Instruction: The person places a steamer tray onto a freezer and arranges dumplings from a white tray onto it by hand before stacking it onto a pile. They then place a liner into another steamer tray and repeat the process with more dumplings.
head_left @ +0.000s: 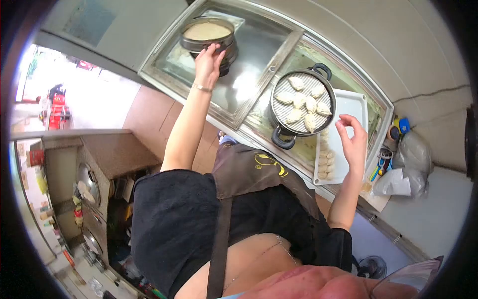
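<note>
My left hand (208, 62) reaches far out and grips the near rim of a round metal steamer tier (206, 34) with a pale cream layer inside, stacked on a dark pot. A black-handled steamer pot (302, 102) holds several white dumplings on its perforated tray. Next to it lies a white tray (351, 107) with a row of raw dumplings (325, 159) along its left side. My right hand (353, 142) hovers over this tray, fingers apart and curled, with nothing visible in them. Both pots and the tray rest on a glass-topped counter (259, 55).
Plastic bags (408, 172) and small colourful items (398, 127) crowd the counter's right end. At the left stands a brown cabinet (117, 154) with metal lids (88, 183) hanging on its side. A fan (372, 266) sits on the floor. My dark apron (254, 172) fills the foreground.
</note>
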`<act>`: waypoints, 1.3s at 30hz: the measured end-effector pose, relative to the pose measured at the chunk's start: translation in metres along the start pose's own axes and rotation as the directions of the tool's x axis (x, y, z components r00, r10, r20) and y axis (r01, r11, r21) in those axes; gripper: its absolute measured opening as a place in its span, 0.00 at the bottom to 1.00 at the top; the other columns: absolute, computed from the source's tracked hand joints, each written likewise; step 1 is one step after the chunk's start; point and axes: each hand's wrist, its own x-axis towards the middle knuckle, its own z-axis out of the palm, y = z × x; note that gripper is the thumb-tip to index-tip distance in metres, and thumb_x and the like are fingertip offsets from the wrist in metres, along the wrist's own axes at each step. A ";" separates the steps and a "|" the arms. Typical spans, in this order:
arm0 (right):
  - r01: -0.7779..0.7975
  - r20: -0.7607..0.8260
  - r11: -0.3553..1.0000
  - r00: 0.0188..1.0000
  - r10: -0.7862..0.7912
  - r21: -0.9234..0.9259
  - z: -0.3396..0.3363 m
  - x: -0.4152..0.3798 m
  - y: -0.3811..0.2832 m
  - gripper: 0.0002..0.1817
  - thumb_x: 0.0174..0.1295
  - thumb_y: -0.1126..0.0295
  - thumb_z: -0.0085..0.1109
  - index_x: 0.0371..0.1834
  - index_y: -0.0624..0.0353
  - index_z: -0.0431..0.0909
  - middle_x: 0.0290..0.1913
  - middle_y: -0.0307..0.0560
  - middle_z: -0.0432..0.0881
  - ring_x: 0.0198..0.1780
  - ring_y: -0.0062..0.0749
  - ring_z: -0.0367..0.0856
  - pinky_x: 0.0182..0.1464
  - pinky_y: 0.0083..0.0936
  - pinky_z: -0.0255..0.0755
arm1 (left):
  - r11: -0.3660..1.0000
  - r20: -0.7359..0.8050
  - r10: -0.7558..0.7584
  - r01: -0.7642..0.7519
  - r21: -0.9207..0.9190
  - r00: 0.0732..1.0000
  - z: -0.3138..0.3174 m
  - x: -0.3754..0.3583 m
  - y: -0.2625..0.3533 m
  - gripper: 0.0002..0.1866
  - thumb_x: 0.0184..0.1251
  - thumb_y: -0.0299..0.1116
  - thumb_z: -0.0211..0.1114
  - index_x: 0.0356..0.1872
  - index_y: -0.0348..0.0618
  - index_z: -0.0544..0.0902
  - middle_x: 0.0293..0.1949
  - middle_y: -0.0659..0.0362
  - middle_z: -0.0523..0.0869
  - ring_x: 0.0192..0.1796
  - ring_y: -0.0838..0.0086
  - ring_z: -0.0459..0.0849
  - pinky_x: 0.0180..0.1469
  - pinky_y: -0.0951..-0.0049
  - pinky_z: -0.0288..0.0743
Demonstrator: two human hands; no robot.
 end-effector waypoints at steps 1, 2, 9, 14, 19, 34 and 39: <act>0.030 -0.015 0.999 0.999 -0.030 0.021 0.001 -0.001 0.003 0.13 0.60 0.69 0.68 0.45 0.63 0.82 0.36 0.48 0.86 0.40 0.31 0.84 0.47 0.27 0.75 | 0.990 0.046 0.075 -0.080 0.120 0.996 0.009 -0.023 -0.001 0.08 0.75 0.29 0.58 0.48 0.35 0.77 0.52 0.50 0.82 0.51 0.64 0.84 0.59 0.62 0.79; 0.022 -0.024 0.998 0.999 -0.021 0.052 0.003 0.000 0.002 0.13 0.60 0.70 0.68 0.45 0.63 0.82 0.36 0.48 0.86 0.40 0.30 0.84 0.48 0.27 0.75 | 0.992 0.093 0.062 -0.072 0.107 0.994 0.014 -0.045 -0.001 0.08 0.75 0.28 0.58 0.48 0.36 0.77 0.54 0.50 0.82 0.52 0.66 0.84 0.59 0.62 0.79; 0.102 -0.185 0.915 0.982 -0.031 0.391 0.028 0.021 0.008 0.18 0.67 0.65 0.63 0.56 0.62 0.78 0.50 0.46 0.84 0.52 0.30 0.81 0.57 0.29 0.73 | 0.962 0.467 -0.255 0.174 0.210 0.847 0.040 -0.177 0.001 0.05 0.75 0.30 0.58 0.44 0.40 0.78 0.59 0.49 0.80 0.55 0.68 0.83 0.56 0.68 0.84; 0.081 -0.221 0.829 0.974 0.052 0.553 0.040 0.029 0.021 0.26 0.70 0.64 0.59 0.69 0.60 0.67 0.63 0.48 0.75 0.63 0.33 0.73 0.66 0.30 0.66 | 0.808 0.540 -0.588 0.426 0.406 0.602 0.034 -0.215 -0.035 0.04 0.75 0.31 0.59 0.41 0.43 0.77 0.60 0.52 0.79 0.56 0.71 0.83 0.57 0.70 0.83; 0.015 -0.174 0.867 0.981 0.083 0.498 0.048 0.025 0.028 0.26 0.70 0.67 0.58 0.69 0.61 0.67 0.63 0.49 0.75 0.65 0.34 0.72 0.68 0.31 0.63 | 0.700 0.524 -0.713 0.515 0.495 0.466 0.031 -0.219 -0.049 0.13 0.74 0.33 0.62 0.53 0.37 0.78 0.58 0.54 0.81 0.54 0.73 0.85 0.55 0.73 0.83; -0.062 -0.085 0.729 0.983 0.164 0.682 0.058 0.057 0.029 0.19 0.75 0.65 0.46 0.65 0.60 0.73 0.57 0.43 0.80 0.57 0.25 0.75 0.62 0.23 0.67 | 0.612 0.416 -0.242 -0.195 0.767 0.877 0.082 -0.129 -0.061 0.25 0.74 0.47 0.58 0.59 0.36 0.77 0.36 0.59 0.84 0.20 0.84 0.76 0.21 0.80 0.72; -0.070 -0.057 0.722 0.987 0.150 0.688 0.058 0.058 0.039 0.20 0.77 0.61 0.45 0.66 0.57 0.72 0.58 0.43 0.79 0.58 0.26 0.75 0.62 0.24 0.67 | 0.540 0.456 -0.218 -0.283 0.793 0.863 0.074 -0.126 -0.060 0.25 0.74 0.47 0.59 0.61 0.38 0.75 0.43 0.58 0.84 0.29 0.80 0.79 0.28 0.80 0.73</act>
